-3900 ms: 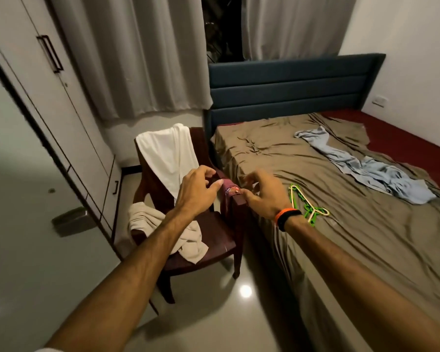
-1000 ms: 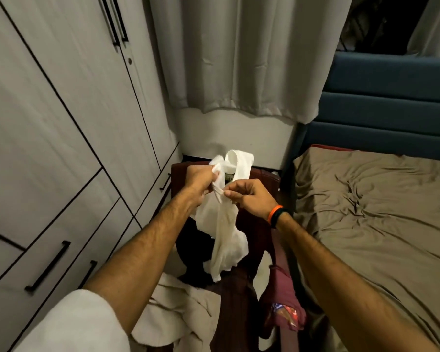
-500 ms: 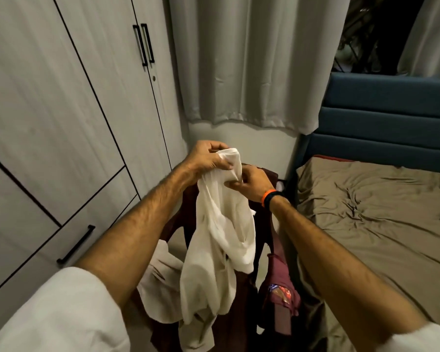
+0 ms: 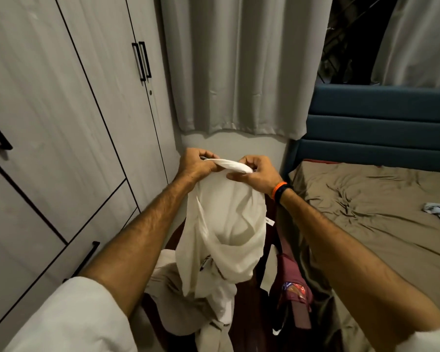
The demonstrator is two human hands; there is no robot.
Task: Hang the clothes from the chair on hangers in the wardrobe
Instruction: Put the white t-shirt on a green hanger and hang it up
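The left hand (image 4: 197,165) and the right hand (image 4: 257,175) are both pinching the top edge of a soft white cloth top (image 4: 226,232), holding it up over the dark brown chair (image 4: 269,283). A small white tag (image 4: 270,221) is sticking out, too tiny to read. The grey wooden wardrobe (image 4: 61,118) is standing closed on the left.

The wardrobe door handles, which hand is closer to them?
Left. The left hand grips the white garment on the side toward the wardrobe door handles; the right hand grips it bedside.
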